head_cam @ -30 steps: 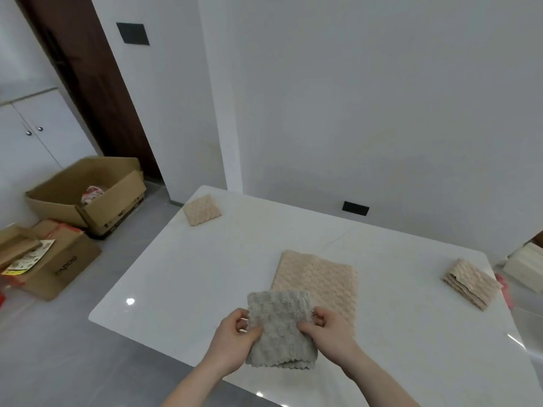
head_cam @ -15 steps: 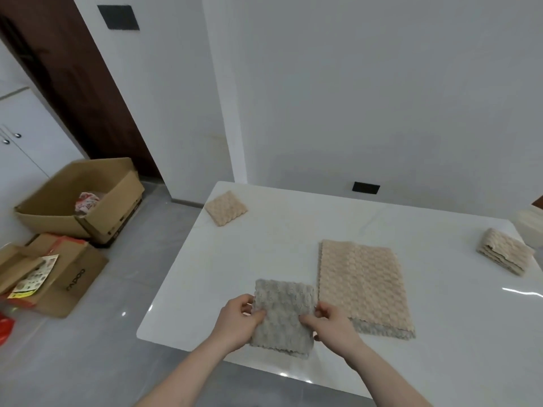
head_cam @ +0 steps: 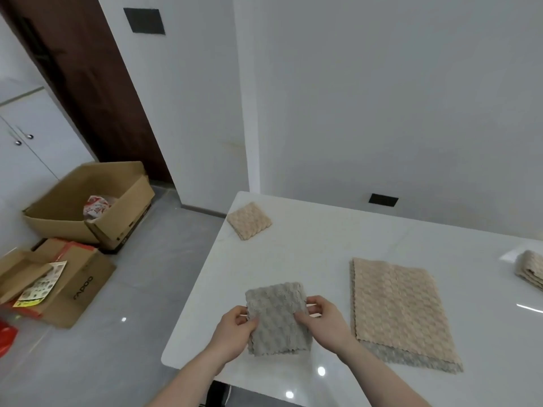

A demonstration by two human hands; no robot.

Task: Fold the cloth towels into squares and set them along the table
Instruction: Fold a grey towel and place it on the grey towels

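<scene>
A folded grey towel (head_cam: 276, 315) is held just above the white table (head_cam: 323, 254) near its front left corner. My left hand (head_cam: 232, 331) pinches its left edge and my right hand (head_cam: 324, 320) pinches its right edge. A beige folded square towel (head_cam: 249, 220) lies at the table's far left corner. To the right of my hands a flat pile of unfolded towels (head_cam: 396, 306) lies with a beige one on top and a grey one showing under its near edge. Another folded beige towel (head_cam: 530, 268) sits at the right edge of view.
On the grey floor to the left stand an open cardboard box (head_cam: 88, 207) and flattened cartons (head_cam: 53, 283). A white wall runs behind the table, with a dark socket plate (head_cam: 383, 200) low on it. White cabinets and a brown door stand at far left.
The view has swung left, so the table sits further right in frame. Both hands keep hold of the grey towel, carrying it leftward, away from the unfolded pile.
</scene>
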